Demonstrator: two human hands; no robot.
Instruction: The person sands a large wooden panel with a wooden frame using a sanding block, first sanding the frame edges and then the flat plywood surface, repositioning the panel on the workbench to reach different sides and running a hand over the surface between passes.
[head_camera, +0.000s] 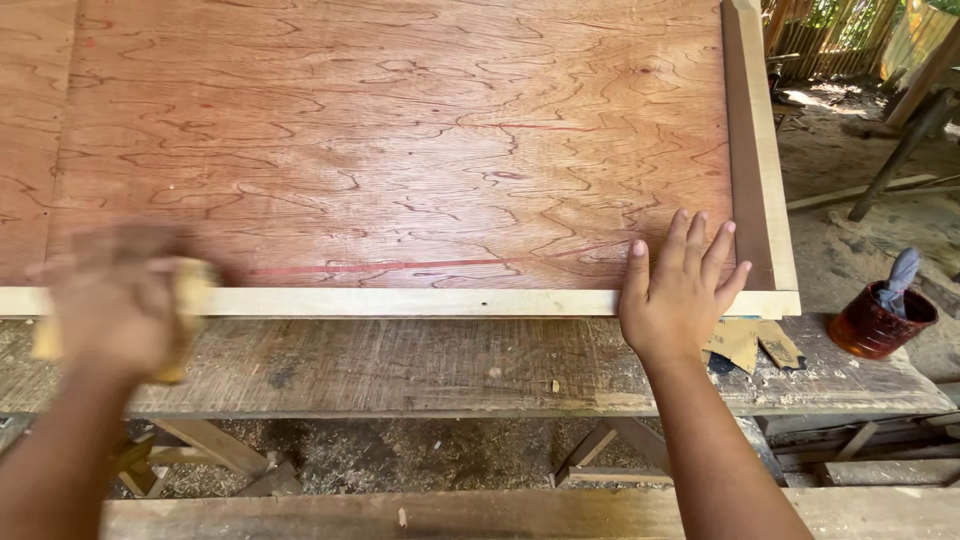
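Observation:
A large reddish plywood panel (400, 150) with a pale wooden frame (420, 302) along its near and right edges lies on a rough workbench (450, 370). My right hand (680, 290) rests flat on the panel's near right corner, fingers spread over the frame. My left hand (115, 300) is blurred with motion at the near left edge. It grips a yellowish sanding block or sandpaper pad (190, 300) against the pale frame.
Torn pieces of sandpaper (750, 345) lie on the bench by the panel's right corner. A dark red tin with a rag or brush in it (880, 318) stands at the bench's right end. Beyond are sandy ground, planks and a bamboo fence (850, 35).

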